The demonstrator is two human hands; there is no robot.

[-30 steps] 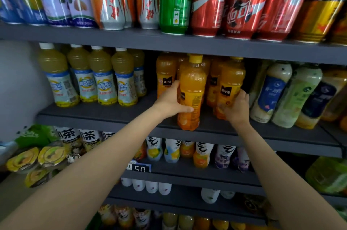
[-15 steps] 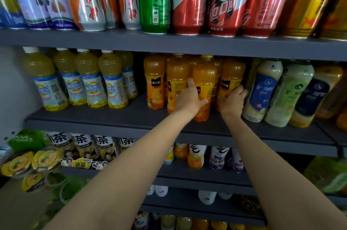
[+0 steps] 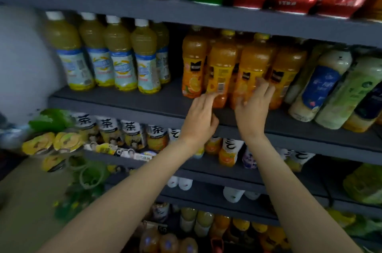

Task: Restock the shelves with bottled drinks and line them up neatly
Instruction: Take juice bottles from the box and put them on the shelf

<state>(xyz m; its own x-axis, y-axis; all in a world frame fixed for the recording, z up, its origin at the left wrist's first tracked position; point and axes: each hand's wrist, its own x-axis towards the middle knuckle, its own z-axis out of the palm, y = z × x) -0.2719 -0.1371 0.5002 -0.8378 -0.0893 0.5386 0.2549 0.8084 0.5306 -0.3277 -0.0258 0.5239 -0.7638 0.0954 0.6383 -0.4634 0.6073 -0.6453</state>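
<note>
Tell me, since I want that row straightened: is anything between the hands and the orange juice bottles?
Nothing visible: the left hand and right hand are right at the orange plastic juice bottles, fingertips on their lower parts.

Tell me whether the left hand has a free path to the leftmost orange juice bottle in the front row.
Probably yes. The left hand hovers at the shelf edge just below the leftmost orange juice bottle, with only bare shelf to its left and nothing in front of it.

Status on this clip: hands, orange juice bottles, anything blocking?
Left hand open, fingertips at a juice bottle's base. Right hand open against the next bottle. Four front bottles upright on shelf. Nothing blocking.
</note>
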